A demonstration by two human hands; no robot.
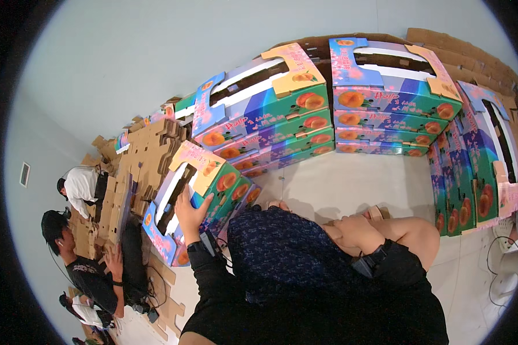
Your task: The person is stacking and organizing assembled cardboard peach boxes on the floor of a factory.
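My left hand [191, 216] lies on top of a fruit carton [227, 187] on my left, beside its long opening. The thumb is spread onto the yellow panel, and the other fingers, partly foreshortened, are by the opening's edge. This carton is tilted and printed with peaches, in blue, green and pink. My right hand [360, 234] rests at my bare knee [411, 233], apart from all the cartons. Its fingers are partly hidden, so I cannot tell whether they are curled. Dark patterned cloth [293, 253] covers my lap.
Stacks of matching cartons stand ahead at the left [259, 123], ahead at the centre [394, 106] and on the right [472, 167]. Brown flattened cardboard [147, 149] is piled at the far left. People [89, 276] are near it. A cable [492, 264] runs over the floor at the right.
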